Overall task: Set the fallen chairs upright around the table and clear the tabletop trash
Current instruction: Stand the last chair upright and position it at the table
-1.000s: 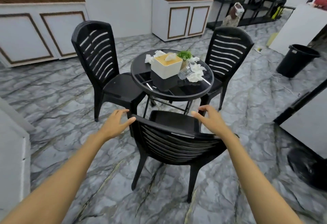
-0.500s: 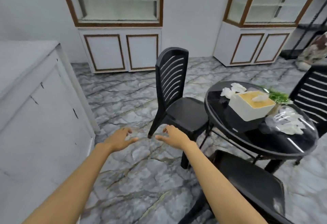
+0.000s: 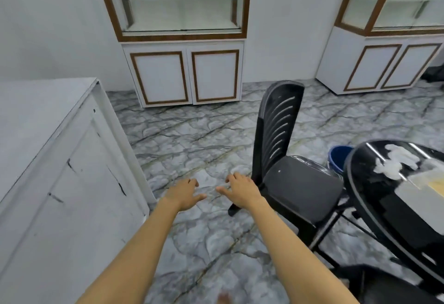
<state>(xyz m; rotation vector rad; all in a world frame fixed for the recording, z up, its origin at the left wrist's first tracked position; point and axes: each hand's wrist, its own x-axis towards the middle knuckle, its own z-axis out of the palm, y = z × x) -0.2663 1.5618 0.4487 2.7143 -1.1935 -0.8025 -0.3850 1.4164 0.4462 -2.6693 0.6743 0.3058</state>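
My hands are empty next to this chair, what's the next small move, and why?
Probably turn right and reach the right hand toward the crumpled tissue on the table: the chair stands upright, and the left hand is empty too.

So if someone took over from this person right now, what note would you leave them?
Left hand and right hand: both open, empty, held over the floor.
Done: the chair in view stands upright beside the table.
Left: crumpled tissues lie on the tabletop, to be cleared.
Cannot tell from here whether every chair is up.
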